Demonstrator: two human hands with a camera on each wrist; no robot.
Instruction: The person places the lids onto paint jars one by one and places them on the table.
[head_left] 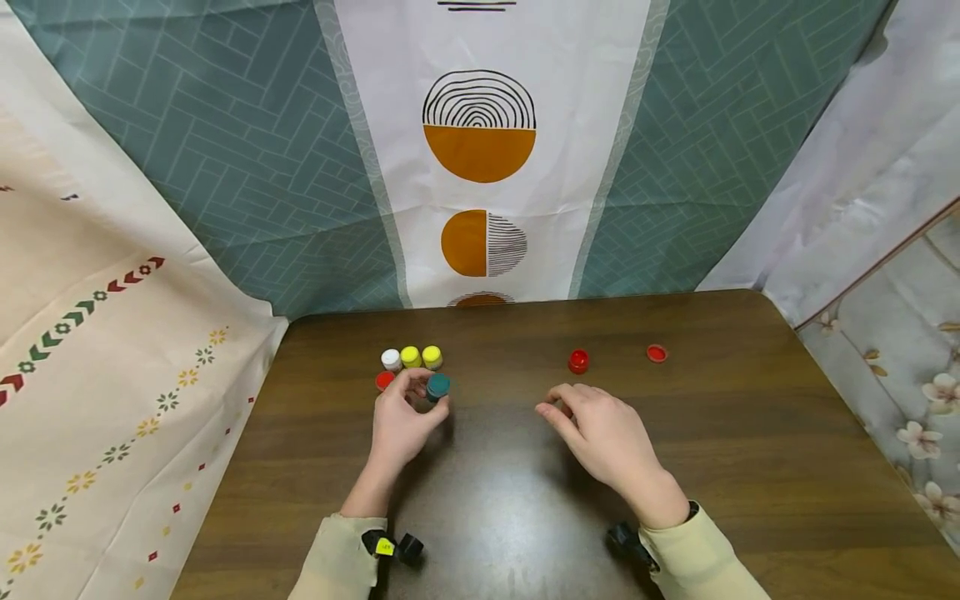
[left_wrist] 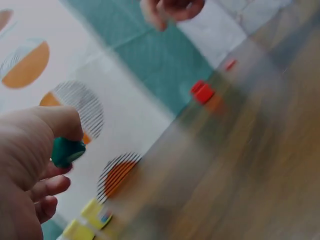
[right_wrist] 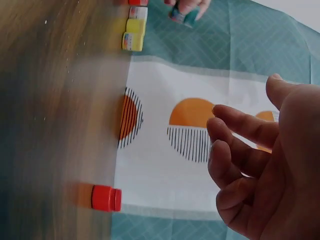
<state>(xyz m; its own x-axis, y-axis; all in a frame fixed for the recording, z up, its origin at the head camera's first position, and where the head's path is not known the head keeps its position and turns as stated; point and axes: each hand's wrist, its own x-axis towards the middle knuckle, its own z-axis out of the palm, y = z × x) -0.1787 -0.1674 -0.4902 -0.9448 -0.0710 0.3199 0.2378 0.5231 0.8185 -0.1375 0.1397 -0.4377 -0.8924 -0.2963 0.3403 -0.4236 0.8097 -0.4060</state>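
My left hand [head_left: 402, 427] pinches a small teal jar [head_left: 438, 386] between thumb and fingers, lifted over the table. In the left wrist view the teal jar [left_wrist: 67, 151] is partly hidden by the thumb. My right hand [head_left: 606, 431] hovers over the table with fingers loosely bent and nothing in them. Just beyond it stands a small red jar [head_left: 578, 361], seen from the side in the right wrist view. A round red lid [head_left: 657, 353] lies flat to the right of that jar.
Behind my left hand, a white jar [head_left: 391, 359] and two yellow jars [head_left: 410, 357] stand in a row. Another red-topped jar [head_left: 385, 380] is close beside the left fingers. The brown wooden table [head_left: 495, 533] ends at a patterned cloth [head_left: 510, 192] hanging behind.
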